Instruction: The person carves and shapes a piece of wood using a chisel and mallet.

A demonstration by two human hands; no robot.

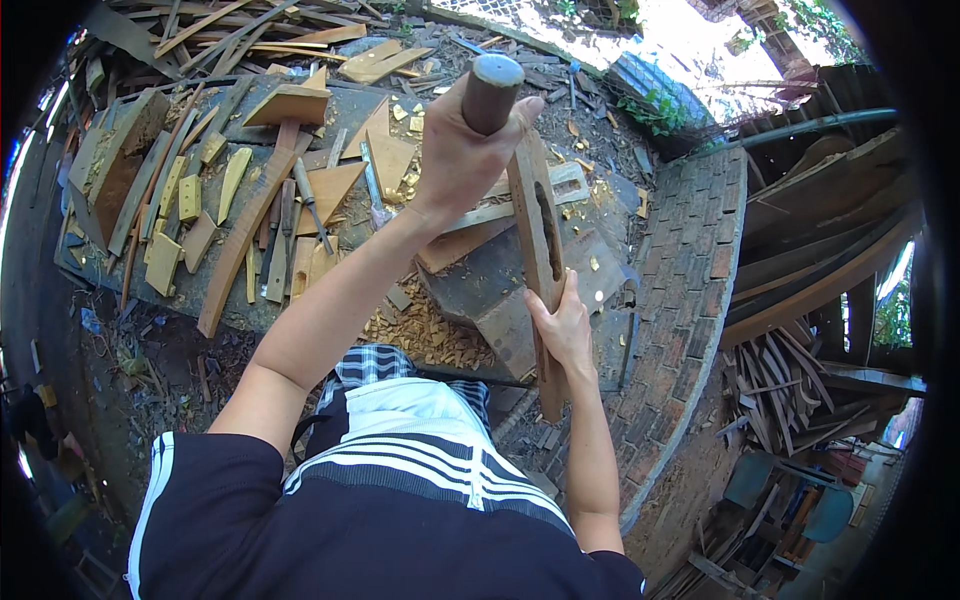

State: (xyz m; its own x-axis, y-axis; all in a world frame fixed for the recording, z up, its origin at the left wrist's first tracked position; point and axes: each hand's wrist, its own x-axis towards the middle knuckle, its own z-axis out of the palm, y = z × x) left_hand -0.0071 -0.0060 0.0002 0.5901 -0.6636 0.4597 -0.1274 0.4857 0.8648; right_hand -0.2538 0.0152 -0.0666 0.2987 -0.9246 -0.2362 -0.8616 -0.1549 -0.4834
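Note:
High in front of me, my left hand is closed around a thick, dark, round piece of wood. Its pale flat end points up at me, and its lower part is hidden, so whether it is a handle I cannot tell. A long wooden bar with a slot cut along it stands tilted beside that hand. Lower down, my right hand wraps around the bar's edge. Beneath lies a dark wooden block, with wood chips heaped next to it.
To the left a workbench carries a curved board, chisels, a metal clamp and small yellow blocks. A curved brick ledge runs along the right. Stacked planks stand beyond it. Scrap wood piles up at the far left.

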